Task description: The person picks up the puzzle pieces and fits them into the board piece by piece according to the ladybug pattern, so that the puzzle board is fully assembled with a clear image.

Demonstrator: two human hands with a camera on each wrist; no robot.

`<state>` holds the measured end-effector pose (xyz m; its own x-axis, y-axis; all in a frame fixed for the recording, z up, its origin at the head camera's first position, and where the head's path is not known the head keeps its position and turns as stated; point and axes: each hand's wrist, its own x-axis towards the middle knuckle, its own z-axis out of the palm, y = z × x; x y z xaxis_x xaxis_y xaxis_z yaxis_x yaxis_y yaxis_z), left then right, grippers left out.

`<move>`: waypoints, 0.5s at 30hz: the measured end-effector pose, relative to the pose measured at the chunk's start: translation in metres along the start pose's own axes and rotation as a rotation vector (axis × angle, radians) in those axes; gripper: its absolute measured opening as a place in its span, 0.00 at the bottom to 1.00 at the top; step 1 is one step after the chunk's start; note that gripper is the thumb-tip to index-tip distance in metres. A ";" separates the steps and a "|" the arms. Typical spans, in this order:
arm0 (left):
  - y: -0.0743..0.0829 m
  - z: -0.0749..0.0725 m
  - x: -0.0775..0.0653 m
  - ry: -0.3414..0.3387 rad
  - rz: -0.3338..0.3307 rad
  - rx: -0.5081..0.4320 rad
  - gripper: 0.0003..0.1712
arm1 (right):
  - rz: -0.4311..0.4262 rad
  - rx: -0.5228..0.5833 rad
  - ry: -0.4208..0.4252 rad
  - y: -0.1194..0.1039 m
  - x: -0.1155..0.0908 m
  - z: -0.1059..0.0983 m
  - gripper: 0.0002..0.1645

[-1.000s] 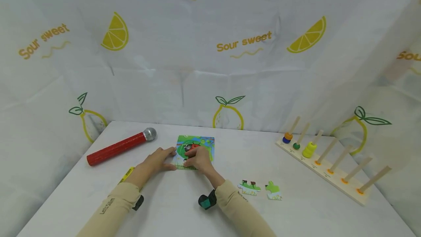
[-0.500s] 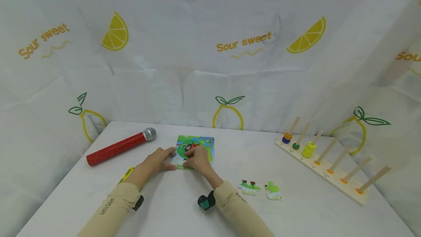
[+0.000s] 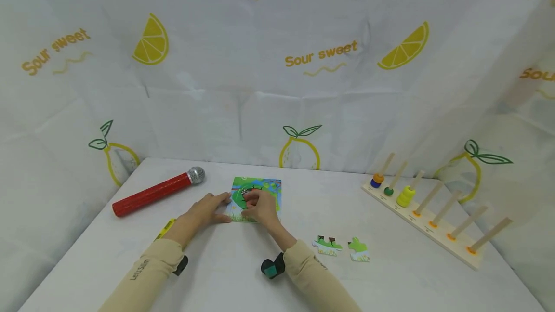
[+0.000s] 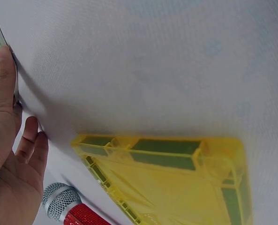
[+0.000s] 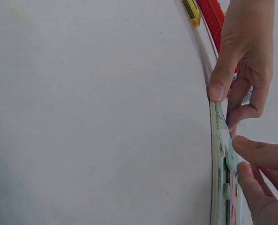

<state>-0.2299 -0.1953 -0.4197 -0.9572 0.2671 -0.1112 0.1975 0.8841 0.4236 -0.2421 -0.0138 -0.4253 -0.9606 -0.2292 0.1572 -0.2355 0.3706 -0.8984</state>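
A square jigsaw puzzle board (image 3: pixel 273 186) with a green and blue picture lies mid-table. My left hand (image 3: pixel 204 212) holds its near left corner, thumb at the near edge and fingertips at the left edge. Over the board, my right hand (image 3: pixel 263 208) pinches a light green puzzle piece (image 5: pixel 232 158) between thumb and fingertip. In the right wrist view that piece stands slightly raised and tilted against the board; the hand hides much of the picture in the head view. To the right lie two loose puzzle pieces, one wide (image 3: pixel 327 247) and one green-topped (image 3: pixel 359 250).
A red microphone (image 3: pixel 151 198) with a silver head lies at the left. The yellow plastic case (image 4: pixel 171 173) sits by the left forearm, mostly hidden in the head view. At the right stands a wooden peg rack (image 3: pixel 422 227) with coloured beads on some pegs.
The right hand's fingers have shifted slightly over the board and now cover more of the ladybird picture. The left hand and the loose pieces stay in place.
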 end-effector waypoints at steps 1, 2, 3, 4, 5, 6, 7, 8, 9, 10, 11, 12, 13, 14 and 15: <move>0.001 -0.001 -0.001 0.003 0.006 0.004 0.35 | -0.004 0.031 0.009 0.002 0.000 0.001 0.22; 0.002 -0.002 -0.002 0.004 0.010 0.005 0.35 | -0.001 0.068 0.016 0.003 0.000 0.003 0.22; 0.002 -0.003 -0.003 0.005 0.014 0.006 0.35 | 0.004 0.097 0.024 0.004 0.001 0.004 0.22; 0.003 -0.003 -0.004 0.006 0.018 0.008 0.35 | 0.009 0.117 0.031 0.005 0.001 0.006 0.22; 0.003 -0.003 -0.004 0.006 0.019 0.006 0.35 | 0.014 0.126 0.040 0.006 0.000 0.007 0.22; 0.003 -0.003 -0.005 0.006 0.022 0.008 0.35 | 0.017 0.129 0.048 0.007 0.000 0.008 0.22; 0.003 -0.003 -0.005 0.007 0.022 0.006 0.35 | 0.017 0.128 0.053 0.007 0.000 0.009 0.22; 0.003 -0.003 -0.004 0.007 0.021 0.004 0.35 | 0.016 0.122 0.058 0.008 0.000 0.009 0.22; 0.003 -0.003 -0.004 0.008 0.021 0.004 0.35 | 0.012 0.115 0.061 0.008 -0.001 0.010 0.21; 0.002 -0.002 -0.004 0.009 0.021 0.005 0.35 | 0.010 0.108 0.063 0.008 -0.001 0.010 0.21; 0.002 -0.002 -0.003 0.010 0.021 0.005 0.35 | 0.002 0.102 0.063 0.009 -0.002 0.011 0.21; 0.001 -0.002 -0.003 0.011 0.020 0.005 0.35 | -0.004 0.098 0.062 0.009 -0.002 0.011 0.20; 0.001 -0.001 -0.003 0.012 0.018 0.002 0.35 | -0.011 0.095 0.060 0.010 -0.002 0.012 0.20; 0.001 -0.001 -0.003 0.013 0.020 0.003 0.35 | -0.015 0.090 0.059 0.010 -0.002 0.012 0.20; 0.000 -0.001 -0.003 0.014 0.022 0.004 0.35 | -0.019 0.082 0.058 0.010 -0.002 0.012 0.20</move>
<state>-0.2270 -0.1965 -0.4180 -0.9556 0.2808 -0.0892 0.2190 0.8796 0.4224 -0.2408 -0.0207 -0.4395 -0.9636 -0.1824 0.1957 -0.2430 0.2908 -0.9254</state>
